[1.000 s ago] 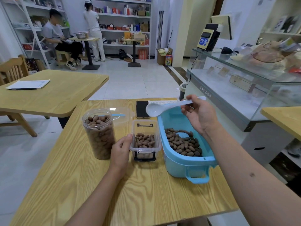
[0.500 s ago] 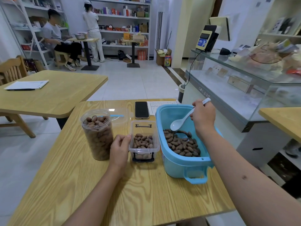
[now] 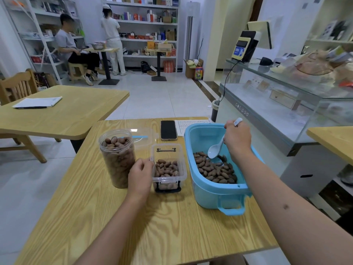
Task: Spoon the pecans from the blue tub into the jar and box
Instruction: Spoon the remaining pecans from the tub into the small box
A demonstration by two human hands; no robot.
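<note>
- The pecans (image 3: 214,170) lie in a thin layer along the near half of the blue tub (image 3: 215,194), right of centre in the frame; the far half of its floor is bare.
- The right hand (image 3: 237,139) grips the handle of a white spoon (image 3: 214,151) from above, bowl tipped down at the far edge of the pile — a good angle, I judge, for dragging nuts toward the near wall and scooping them up.
- The spoon bowl looks empty, so this reads as the start of another scoop.
- The box (image 3: 168,165), clear plastic and just left of the tub, is partly filled and has headroom; it seems the likelier target.
- The left hand (image 3: 140,174) rests against the box's left wall, thumb on the rim and fingers curled alongside — probably steadying it so it does not slide when nuts drop in.
- The jar (image 3: 117,157), left of that hand, is filled nearly to its mouth, with little room for more.
- Tub and box stand close, so the loaded spoon has a short path, but it must clear the tub's tall wall.
- A phone (image 3: 168,130) lies behind the box, a clear lid (image 3: 143,136) behind the jar; both sit off the spoon's path.
- The tub's near handle sits well back from the tabletop (image 3: 152,226) edge; open wood lies in front of all three containers.
</note>
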